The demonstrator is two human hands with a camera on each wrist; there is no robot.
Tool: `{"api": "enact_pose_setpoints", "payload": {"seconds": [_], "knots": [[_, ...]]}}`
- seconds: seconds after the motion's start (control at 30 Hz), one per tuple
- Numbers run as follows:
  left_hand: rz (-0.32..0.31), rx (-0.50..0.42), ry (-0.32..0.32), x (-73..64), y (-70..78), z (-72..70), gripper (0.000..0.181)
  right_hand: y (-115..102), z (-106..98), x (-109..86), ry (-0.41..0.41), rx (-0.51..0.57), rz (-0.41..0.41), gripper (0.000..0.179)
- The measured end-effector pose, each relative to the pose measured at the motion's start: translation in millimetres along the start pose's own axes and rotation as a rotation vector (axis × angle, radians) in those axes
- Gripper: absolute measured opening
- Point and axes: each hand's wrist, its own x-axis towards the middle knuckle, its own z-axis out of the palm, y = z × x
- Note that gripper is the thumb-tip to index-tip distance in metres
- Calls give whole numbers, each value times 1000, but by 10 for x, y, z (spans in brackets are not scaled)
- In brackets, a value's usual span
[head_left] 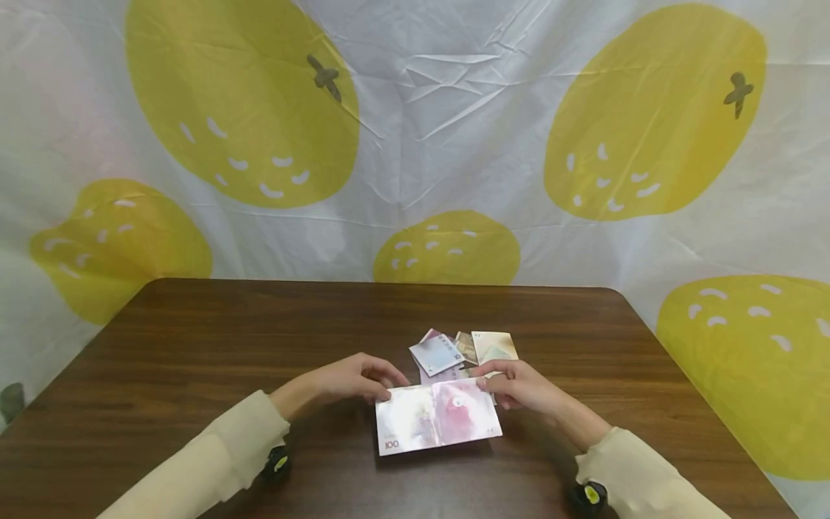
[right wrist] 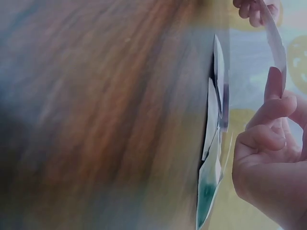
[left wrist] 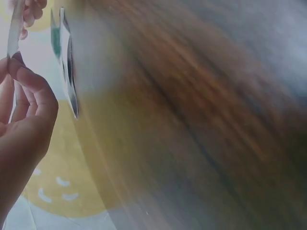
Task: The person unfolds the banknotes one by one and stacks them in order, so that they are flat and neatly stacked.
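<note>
A pinkish banknote (head_left: 415,422) marked 100, with a crease down its middle, is held up flat between both hands above the table. My left hand (head_left: 355,376) pinches its upper left corner between thumb and fingers. At the upper right corner, my right hand (head_left: 521,386) pinches it the same way. Behind the note lies a loose pile of folded banknotes (head_left: 437,355), bluish, purple, brown and cream. In the right wrist view the folded notes (right wrist: 211,143) appear edge-on beside my right hand (right wrist: 268,143), apart from the held note (right wrist: 276,43).
The dark wooden table (head_left: 259,317) has rounded far corners. A white cloth (head_left: 454,144) printed with large yellow fruit hangs just behind it. Black bands with yellow-green marks (head_left: 277,461) sit at both sleeve cuffs.
</note>
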Motion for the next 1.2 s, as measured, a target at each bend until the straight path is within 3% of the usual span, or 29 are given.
{"api": "enact_pose_setpoints", "payload": {"seconds": [0.43,0.67,0.93,1.2], "knots": [[-44,175,-40,18,-64,99,21,189,-35,-81,-191,-3,-47,24],[-9,250,-63,18,-59,154,19,211,-17,-92,-203,-80,-79,21],[-31,400,-6,18,-67,198,16,183,9,-100,-217,-171,-132,17],[-6,425,1,15,-65,222,13,190,32,-99,-193,-245,-142,15]]}}
